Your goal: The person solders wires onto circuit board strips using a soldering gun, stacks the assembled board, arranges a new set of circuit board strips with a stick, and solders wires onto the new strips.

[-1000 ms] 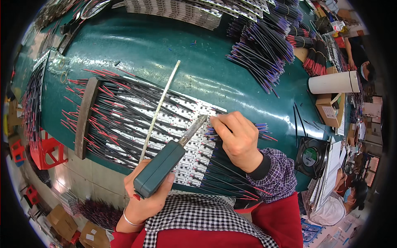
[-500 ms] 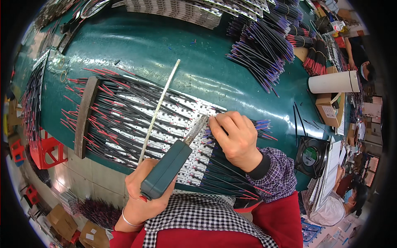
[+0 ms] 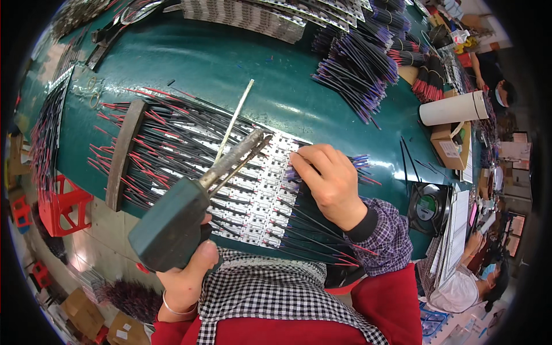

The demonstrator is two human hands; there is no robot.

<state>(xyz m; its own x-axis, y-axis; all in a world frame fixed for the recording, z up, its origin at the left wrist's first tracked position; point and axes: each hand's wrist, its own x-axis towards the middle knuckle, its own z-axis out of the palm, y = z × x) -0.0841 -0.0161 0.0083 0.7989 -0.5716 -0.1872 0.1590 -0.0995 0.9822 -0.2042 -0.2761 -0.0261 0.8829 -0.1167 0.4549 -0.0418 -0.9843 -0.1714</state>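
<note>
My left hand (image 3: 190, 273) grips a soldering gun (image 3: 172, 224) with a dark green body and a metal barrel. Its tip hangs over the white circuit boards (image 3: 261, 201), apart from my right hand. At the boards' right edge my right hand (image 3: 330, 181) is closed, thumb and forefinger pinched on a thin wire, mostly hidden by the fingers. Black wires with blue and red ends (image 3: 362, 164) stick out behind that hand. Rows of black wires with red ends (image 3: 172, 132) lie across the boards' left part. A thin pale strip (image 3: 236, 121) crosses them, partly behind the gun.
A curved brown bar (image 3: 123, 155) lies over the wires at left. Bundled wires (image 3: 359, 75) and stacked boards (image 3: 241, 20) sit at the back. To the right are a white cylinder (image 3: 454, 109), a carton (image 3: 451, 146), a black fan (image 3: 428, 210) and another person (image 3: 468, 287).
The soldering gun has lifted off the spot by my right fingertips and swung left and nearer to me. My right hand stays almost where it was.
</note>
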